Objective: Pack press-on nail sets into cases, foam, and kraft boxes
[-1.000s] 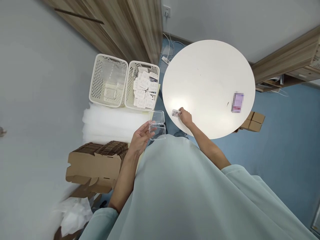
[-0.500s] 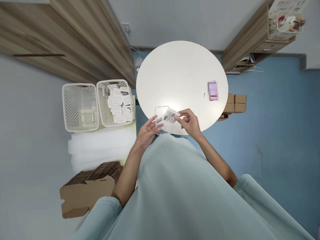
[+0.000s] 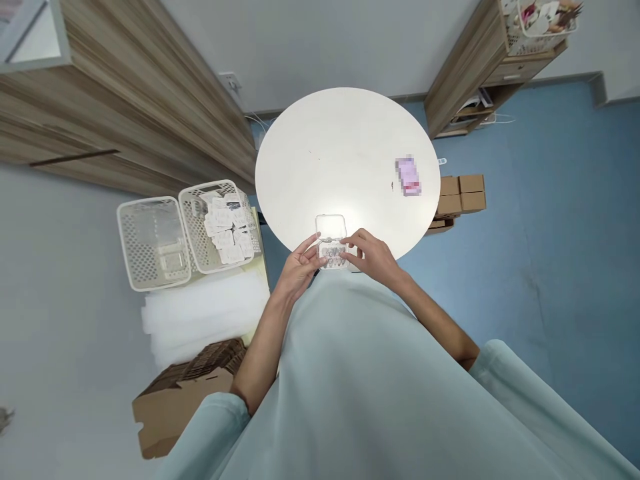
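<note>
At the near edge of the round white table (image 3: 345, 133), my left hand (image 3: 299, 270) grips the left side of a small clear plastic box (image 3: 331, 228), whose hinged lid stands open away from me. In the box's lower half lies a white card (image 3: 333, 256) with rows of small dark and pale pieces, too small to name surely. My right hand (image 3: 373, 257) has its fingers closed at the right edge of the card and box, thumb and fingertip pinching there.
A pixelated purple packet (image 3: 409, 176) lies on the table's right. To the left stand a white basket of white cards (image 3: 227, 227), another basket with clear boxes (image 3: 155, 243), white foam sheets (image 3: 205, 310) and folded cardboard (image 3: 185, 400). Brown boxes (image 3: 460, 195) sit beyond the table's right.
My right hand has brought the card leftward and down into the clear box, where it now lies level. My left fingers have closed on the box's side. The camera view has shifted.
</note>
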The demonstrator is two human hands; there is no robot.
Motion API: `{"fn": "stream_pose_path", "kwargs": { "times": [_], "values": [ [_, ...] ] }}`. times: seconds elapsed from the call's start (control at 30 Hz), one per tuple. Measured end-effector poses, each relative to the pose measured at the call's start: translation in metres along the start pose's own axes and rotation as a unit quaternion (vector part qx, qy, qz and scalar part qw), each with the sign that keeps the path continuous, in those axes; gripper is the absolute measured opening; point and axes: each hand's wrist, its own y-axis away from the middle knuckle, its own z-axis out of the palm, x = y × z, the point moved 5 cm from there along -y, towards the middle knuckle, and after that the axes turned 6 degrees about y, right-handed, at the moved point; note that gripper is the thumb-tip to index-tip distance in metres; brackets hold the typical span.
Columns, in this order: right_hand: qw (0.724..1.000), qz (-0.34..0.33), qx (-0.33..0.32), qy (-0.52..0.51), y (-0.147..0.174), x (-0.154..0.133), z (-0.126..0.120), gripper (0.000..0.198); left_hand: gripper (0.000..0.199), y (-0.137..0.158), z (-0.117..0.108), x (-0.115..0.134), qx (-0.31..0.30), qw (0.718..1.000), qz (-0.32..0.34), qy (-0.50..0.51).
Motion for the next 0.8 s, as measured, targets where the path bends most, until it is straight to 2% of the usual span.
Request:
{"fn": "stream_pose_path", "kwargs": {
  "times": [0.13, 0.23, 0.3, 0.4, 0.5, 0.6, 0.8],
  "values": [
    [0.998, -0.018, -0.009, 0.055, 0.003, -0.005, 0.005, 0.02, 0.092, 0.003, 0.003, 0.0, -0.003, 1.0, 0.005, -0.005],
    [0.999, -0.013, 0.0, 0.03, 0.001, -0.007, 0.005, 0.019, 0.091, 0.005, 0.002, 0.001, 0.003, 1.0, 0.009, -0.005],
    [0.999, 0.019, 0.04, -0.025, -0.007, -0.002, 0.0, 0.023, 0.09, 0.006, 0.0, 0.002, 0.007, 1.0, 0.01, -0.003],
    [0.98, 0.117, 0.098, -0.127, -0.024, 0.016, -0.005, 0.037, 0.09, 0.008, -0.003, 0.004, 0.009, 1.0, 0.009, 0.003],
    [0.954, 0.187, 0.052, -0.229, -0.045, 0.031, 0.006, 0.05, 0.088, 0.011, -0.005, 0.005, 0.006, 1.0, 0.001, 0.012],
    [0.938, 0.2, 0.021, -0.284, -0.06, 0.035, 0.018, 0.055, 0.086, 0.013, -0.007, 0.003, 0.003, 1.0, -0.009, 0.019],
    [0.951, 0.176, 0.04, -0.25, -0.072, 0.029, 0.023, 0.042, 0.084, 0.016, -0.014, -0.003, 0.011, 1.0, 0.0, 0.03]
  ]
}}
